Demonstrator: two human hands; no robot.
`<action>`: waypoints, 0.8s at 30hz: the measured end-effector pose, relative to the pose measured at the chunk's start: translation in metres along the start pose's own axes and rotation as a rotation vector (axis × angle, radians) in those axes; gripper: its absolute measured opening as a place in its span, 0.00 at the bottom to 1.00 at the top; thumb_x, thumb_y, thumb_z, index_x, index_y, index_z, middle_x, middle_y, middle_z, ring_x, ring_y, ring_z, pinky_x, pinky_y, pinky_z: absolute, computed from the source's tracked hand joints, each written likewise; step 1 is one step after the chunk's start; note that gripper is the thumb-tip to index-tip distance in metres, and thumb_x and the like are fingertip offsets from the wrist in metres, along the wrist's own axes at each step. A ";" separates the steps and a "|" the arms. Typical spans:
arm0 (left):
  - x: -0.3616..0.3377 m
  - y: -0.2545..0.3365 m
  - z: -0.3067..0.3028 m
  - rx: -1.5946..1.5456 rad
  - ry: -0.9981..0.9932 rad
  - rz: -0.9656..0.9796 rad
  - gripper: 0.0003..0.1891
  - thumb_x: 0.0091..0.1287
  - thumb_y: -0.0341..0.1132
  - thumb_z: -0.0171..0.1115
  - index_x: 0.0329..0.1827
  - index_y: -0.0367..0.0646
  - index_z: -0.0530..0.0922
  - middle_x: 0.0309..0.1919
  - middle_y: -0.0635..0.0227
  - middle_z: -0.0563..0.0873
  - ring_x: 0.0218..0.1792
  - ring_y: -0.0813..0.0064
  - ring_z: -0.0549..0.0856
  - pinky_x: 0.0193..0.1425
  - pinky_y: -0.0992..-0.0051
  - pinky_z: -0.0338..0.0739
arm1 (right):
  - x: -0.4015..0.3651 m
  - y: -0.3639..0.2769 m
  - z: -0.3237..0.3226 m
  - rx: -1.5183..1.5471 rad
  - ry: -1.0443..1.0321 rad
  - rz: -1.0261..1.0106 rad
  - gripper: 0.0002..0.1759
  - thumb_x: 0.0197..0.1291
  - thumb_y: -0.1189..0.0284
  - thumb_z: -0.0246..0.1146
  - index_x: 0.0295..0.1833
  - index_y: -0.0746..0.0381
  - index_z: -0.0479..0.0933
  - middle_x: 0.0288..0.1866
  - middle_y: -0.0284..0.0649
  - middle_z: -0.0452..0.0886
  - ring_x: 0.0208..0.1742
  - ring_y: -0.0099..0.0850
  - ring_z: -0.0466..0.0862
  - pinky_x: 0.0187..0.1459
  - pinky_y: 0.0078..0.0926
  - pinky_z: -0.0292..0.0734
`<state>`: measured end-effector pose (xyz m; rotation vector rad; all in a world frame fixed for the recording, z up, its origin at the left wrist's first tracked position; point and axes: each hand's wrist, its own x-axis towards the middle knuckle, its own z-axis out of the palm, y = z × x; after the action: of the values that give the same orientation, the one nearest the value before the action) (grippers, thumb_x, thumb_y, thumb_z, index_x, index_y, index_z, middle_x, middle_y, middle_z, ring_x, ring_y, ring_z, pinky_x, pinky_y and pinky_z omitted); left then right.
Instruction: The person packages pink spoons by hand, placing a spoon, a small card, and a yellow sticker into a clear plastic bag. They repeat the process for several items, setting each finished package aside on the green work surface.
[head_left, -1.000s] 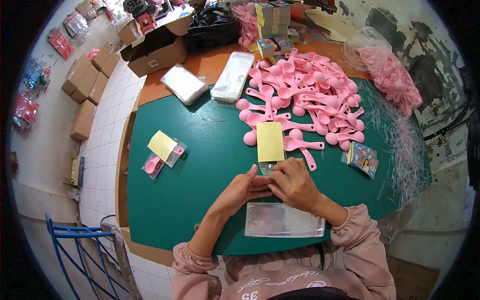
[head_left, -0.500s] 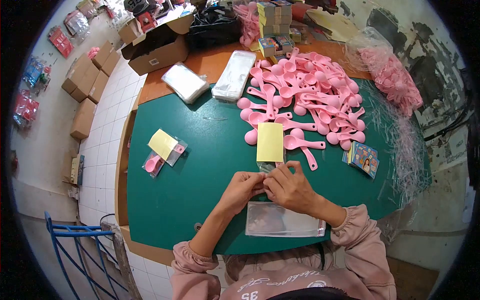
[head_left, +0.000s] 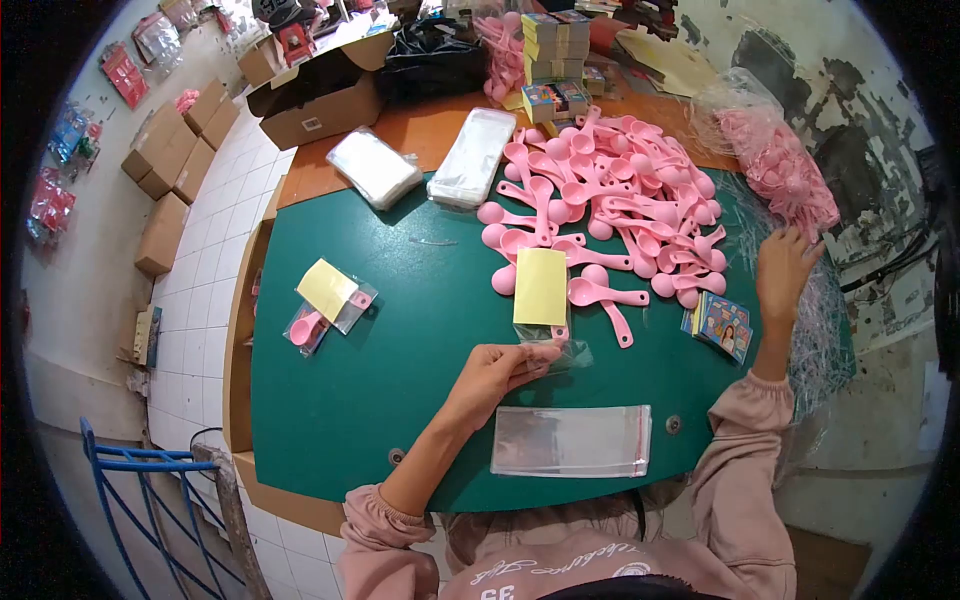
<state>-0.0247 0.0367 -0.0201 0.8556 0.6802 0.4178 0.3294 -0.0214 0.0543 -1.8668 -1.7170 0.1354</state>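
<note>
My left hand [head_left: 492,378] pinches the near end of a clear plastic bag [head_left: 572,354]. Inside that bag lie a yellow card [head_left: 540,288] and a pink measuring spoon [head_left: 560,334], mostly hidden beneath the card. Off to the right, my right hand [head_left: 784,275] is raised with fingers apart over a heap of clear plastic strips [head_left: 822,345], just below a bag of pink spoons [head_left: 778,165]. I make out nothing in its fingers. Flat in front of me rests a stack of clear bags [head_left: 570,441].
Many pink spoons [head_left: 640,205] are piled at the far right of the green table [head_left: 400,330]. Printed cards [head_left: 724,325] lie near my right arm. Two packed bags [head_left: 330,300] sit on the left. Clear bag stacks [head_left: 375,168] and an open carton [head_left: 315,105] stand farther back.
My right hand has left the bag and swung right to the plastic strips, its fingers spreading. My left hand stays on the bag, whose near end now shows.
</note>
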 end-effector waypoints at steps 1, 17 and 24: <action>0.000 0.002 0.001 0.005 -0.003 0.012 0.19 0.70 0.34 0.43 0.51 0.25 0.73 0.49 0.55 0.79 0.51 0.71 0.79 0.60 0.75 0.71 | -0.004 -0.014 0.008 -0.117 0.004 -0.110 0.17 0.47 0.74 0.65 0.44 0.63 0.71 0.41 0.40 0.72 0.43 0.37 0.74 0.46 0.33 0.68; 0.001 0.004 0.009 0.582 0.268 0.442 0.03 0.64 0.27 0.54 0.36 0.36 0.74 0.39 0.63 0.78 0.41 0.74 0.82 0.36 0.79 0.79 | -0.044 -0.092 0.131 0.912 -0.336 0.090 0.07 0.57 0.73 0.62 0.39 0.63 0.72 0.37 0.33 0.71 0.35 0.19 0.74 0.36 0.17 0.71; 0.004 0.003 0.004 0.798 0.269 0.410 0.07 0.61 0.28 0.60 0.38 0.33 0.74 0.35 0.67 0.77 0.40 0.77 0.81 0.36 0.79 0.83 | -0.045 -0.102 0.135 0.993 -0.303 0.271 0.07 0.59 0.74 0.60 0.36 0.66 0.69 0.30 0.35 0.77 0.29 0.19 0.78 0.31 0.15 0.73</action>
<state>-0.0190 0.0387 -0.0173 1.7323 0.9409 0.6498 0.1717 -0.0171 -0.0211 -1.3115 -1.1753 1.1881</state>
